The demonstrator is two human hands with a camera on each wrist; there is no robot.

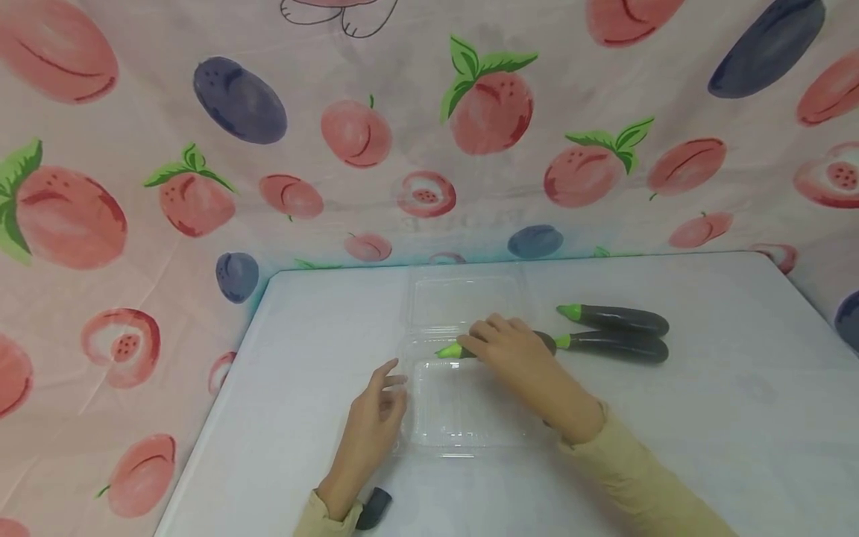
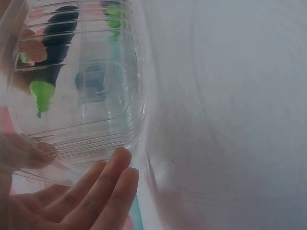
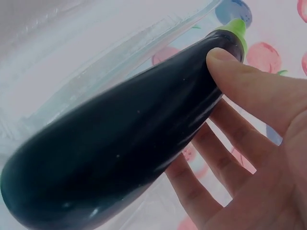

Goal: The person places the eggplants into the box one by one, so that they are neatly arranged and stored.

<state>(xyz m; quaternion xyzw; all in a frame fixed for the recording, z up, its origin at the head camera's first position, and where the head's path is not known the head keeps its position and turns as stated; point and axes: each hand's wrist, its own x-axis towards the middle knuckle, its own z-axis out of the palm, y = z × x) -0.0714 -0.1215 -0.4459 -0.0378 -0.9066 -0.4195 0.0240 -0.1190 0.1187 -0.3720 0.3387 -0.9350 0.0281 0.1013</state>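
My right hand (image 1: pixel 513 350) grips a dark purple eggplant with a green cap (image 3: pixel 120 129) between thumb and fingers. It holds the eggplant over the clear plastic clamshell box (image 1: pixel 463 450), which lies with its lid open toward the back. At the box's left side is my left hand (image 1: pixel 377 406), fingers loosely bent; in the left wrist view the fingers (image 2: pixel 112 191) lie along the clear wall. Two more eggplants lie side by side to the right, a rear eggplant (image 1: pixel 624 319) and a front eggplant (image 1: pixel 617 346).
A white table (image 1: pixel 725 388) bears everything. Behind it hangs a cloth (image 1: pixel 423 74) printed with fruit. The clear lid (image 1: pixel 463 298) reaches nearly to the table's back edge. A dark strap piece (image 1: pixel 374 509) sits by the left wrist.
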